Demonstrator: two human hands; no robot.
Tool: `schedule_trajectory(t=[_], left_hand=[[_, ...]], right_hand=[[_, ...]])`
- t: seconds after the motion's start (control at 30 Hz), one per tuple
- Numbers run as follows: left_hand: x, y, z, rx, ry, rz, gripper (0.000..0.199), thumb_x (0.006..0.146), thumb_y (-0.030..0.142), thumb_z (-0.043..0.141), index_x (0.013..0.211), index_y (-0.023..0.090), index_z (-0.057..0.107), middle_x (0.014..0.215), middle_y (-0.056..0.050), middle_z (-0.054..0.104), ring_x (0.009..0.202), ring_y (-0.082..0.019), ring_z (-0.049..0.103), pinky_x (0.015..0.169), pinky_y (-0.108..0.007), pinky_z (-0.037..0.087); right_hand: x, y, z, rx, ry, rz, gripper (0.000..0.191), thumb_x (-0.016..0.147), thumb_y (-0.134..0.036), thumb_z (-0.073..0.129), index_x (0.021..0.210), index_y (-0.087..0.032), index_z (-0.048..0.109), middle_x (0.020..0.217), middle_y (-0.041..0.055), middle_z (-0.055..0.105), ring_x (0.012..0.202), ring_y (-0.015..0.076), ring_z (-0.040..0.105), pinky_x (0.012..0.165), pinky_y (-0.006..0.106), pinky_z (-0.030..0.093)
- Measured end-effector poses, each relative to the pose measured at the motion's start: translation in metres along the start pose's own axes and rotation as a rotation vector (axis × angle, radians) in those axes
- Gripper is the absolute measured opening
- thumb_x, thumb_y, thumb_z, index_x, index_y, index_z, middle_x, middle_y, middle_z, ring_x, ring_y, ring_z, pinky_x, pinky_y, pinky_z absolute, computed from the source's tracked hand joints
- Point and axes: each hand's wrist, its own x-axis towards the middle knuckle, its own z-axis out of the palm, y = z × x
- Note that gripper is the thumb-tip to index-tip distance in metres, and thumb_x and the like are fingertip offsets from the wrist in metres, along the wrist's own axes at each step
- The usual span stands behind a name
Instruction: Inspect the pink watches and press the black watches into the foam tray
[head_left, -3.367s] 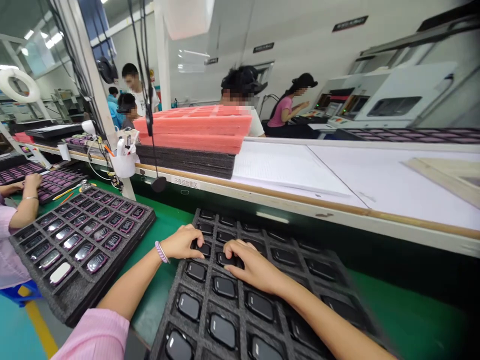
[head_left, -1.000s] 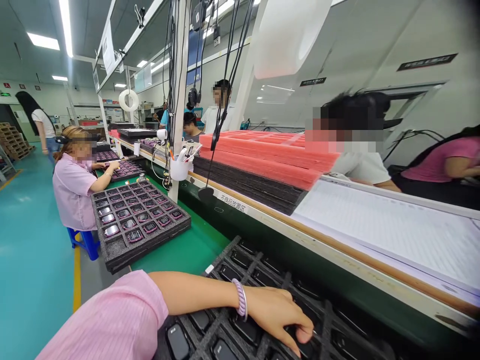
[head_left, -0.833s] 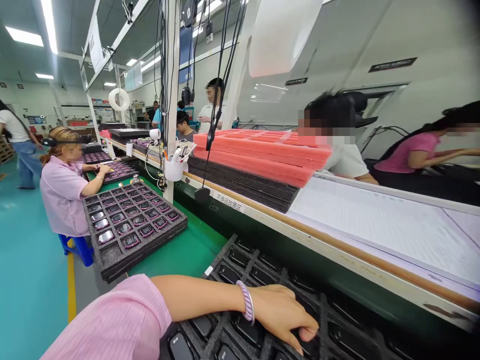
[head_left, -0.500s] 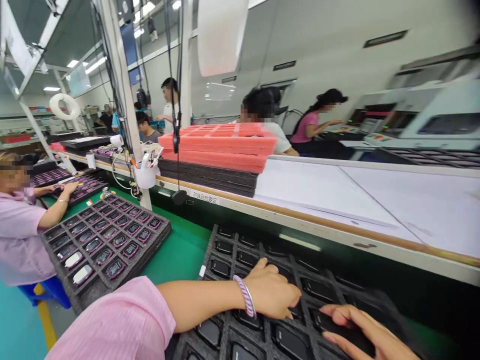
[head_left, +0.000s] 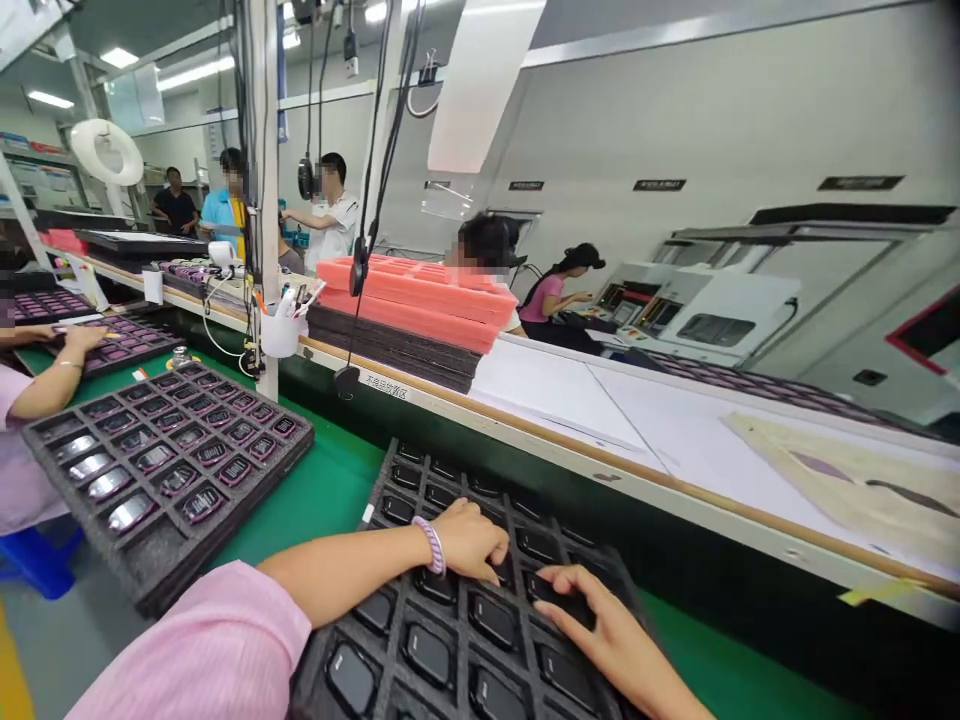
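Note:
A black foam tray [head_left: 394, 620] lies in front of me, its compartments holding black, rounded-rectangular devices that look like watch bodies. My left hand [head_left: 466, 540] rests over the tray's middle with its fingers curled down. Its fingertips are partly hidden, so what they hold, if anything, does not show. To its right, my right hand [head_left: 589, 620] reaches into a compartment, thumb and fingers on either side of a black device [head_left: 564, 597] that still sits in the tray. A striped bracelet [head_left: 430, 546] circles my left wrist.
Another foam tray [head_left: 292, 440] with purple-rimmed devices stands left on the green table [head_left: 330, 470]. Red foam trays [head_left: 427, 310] are stacked over black ones on the shelf [head_left: 637, 490], beside a white pen cup [head_left: 281, 332]. Cables hang overhead. A co-worker's hand [head_left: 82, 338] works at far left.
The head view has turned to the right, so the trays and both hands appear further left. Both hands stay at the black tray in much the same pose.

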Motion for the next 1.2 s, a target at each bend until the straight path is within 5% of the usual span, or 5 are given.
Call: schedule_trajectory(t=[0.2,0.43,0.6,0.93,1.2], left_hand=[[-0.007,0.001,-0.004,0.007,0.004,-0.034,0.027,0.077,0.03,0.083,0.086,0.018,0.061,0.093,-0.002,0.069,0.104,-0.025,0.057,0.103,-0.037,0.037],[-0.007,0.002,-0.006,0.064,0.006,-0.058,0.027,0.08,0.033,0.08,0.087,0.017,0.06,0.096,-0.003,0.067,0.113,-0.027,0.054,0.116,-0.052,0.021],[-0.011,0.006,-0.011,0.077,0.011,-0.049,0.025,0.078,0.026,0.082,0.08,0.018,0.059,0.087,0.002,0.066,0.108,-0.024,0.057,0.116,-0.048,0.023],[-0.005,-0.002,-0.009,-0.01,0.054,0.08,0.029,0.078,0.024,0.082,0.072,0.017,0.054,0.079,0.0,0.063,0.092,-0.021,0.054,0.102,-0.035,0.034],[-0.007,0.003,-0.008,-0.006,0.051,0.067,0.026,0.08,0.022,0.081,0.077,0.018,0.055,0.085,0.0,0.063,0.091,-0.019,0.056,0.117,-0.042,0.024]], right_hand=[[0.0,0.001,0.003,-0.015,0.035,-0.087,0.035,0.081,-0.058,0.056,0.076,-0.025,0.048,0.093,0.0095,0.07,0.091,0.0299,0.067,0.08,0.043,0.056],[0.003,0.004,0.006,-0.015,0.051,-0.12,0.03,0.076,-0.055,0.055,0.078,-0.025,0.049,0.092,0.0092,0.07,0.091,0.0316,0.066,0.081,0.048,0.054],[0.007,0.011,0.007,-0.017,0.035,-0.143,0.033,0.079,-0.057,0.056,0.081,-0.025,0.052,0.092,0.0095,0.069,0.089,0.0307,0.065,0.079,0.046,0.054],[-0.001,-0.011,-0.002,-0.076,-0.012,-0.105,0.016,0.084,-0.03,0.059,0.088,-0.023,0.046,0.098,0.0077,0.065,0.093,0.027,0.057,0.086,0.045,0.047],[-0.005,-0.01,-0.006,-0.067,-0.055,-0.129,0.02,0.086,-0.025,0.062,0.089,-0.023,0.043,0.1,0.0069,0.063,0.094,0.0265,0.055,0.087,0.043,0.044]])
